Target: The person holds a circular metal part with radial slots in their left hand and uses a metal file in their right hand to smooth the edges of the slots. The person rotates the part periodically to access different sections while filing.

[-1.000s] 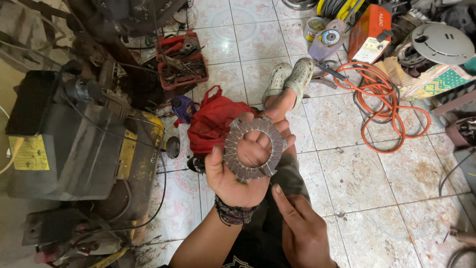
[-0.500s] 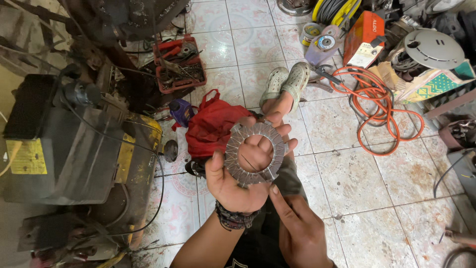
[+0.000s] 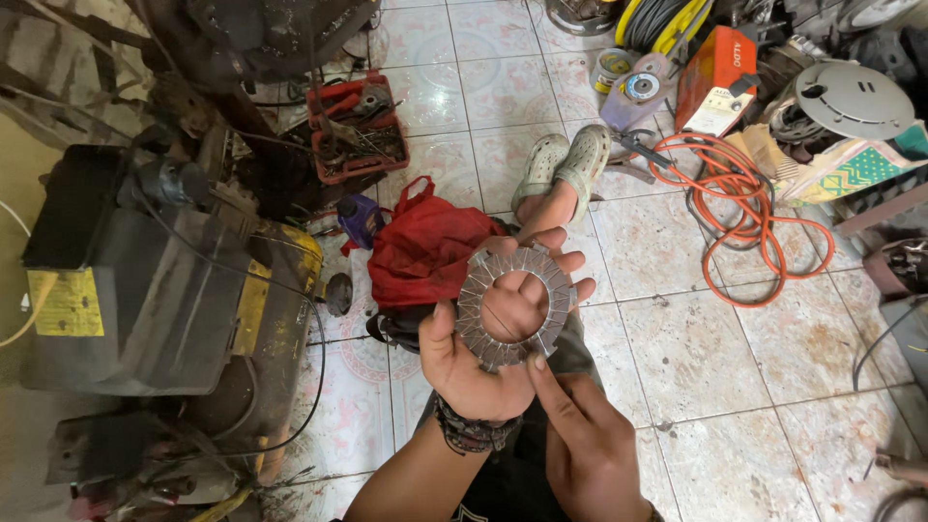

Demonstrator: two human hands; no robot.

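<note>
A flat grey metal ring with segmented pads and a large round hole (image 3: 559, 298) lies across the palm and fingers of my left hand (image 3: 483, 372), which holds it up over my lap. A dark beaded band sits on that wrist. My right hand (image 3: 585, 445) is just below it, index finger raised and touching the ring's lower rim. Through the hole I see my left palm. Beyond the ring my feet in pale clogs (image 3: 565, 164) rest on the tiled floor.
A red cloth bag (image 3: 420, 251) lies just beyond my hands. A large dark machine with yellow panels (image 3: 155, 290) fills the left. A red tool tray (image 3: 358, 130) stands farther off. An orange cable coil (image 3: 735, 208), an orange box (image 3: 715, 77) and clutter lie right.
My right index finger has moved up from under the left hand to touch the ring's lower edge. The ring stays in the left hand, nearly still.
</note>
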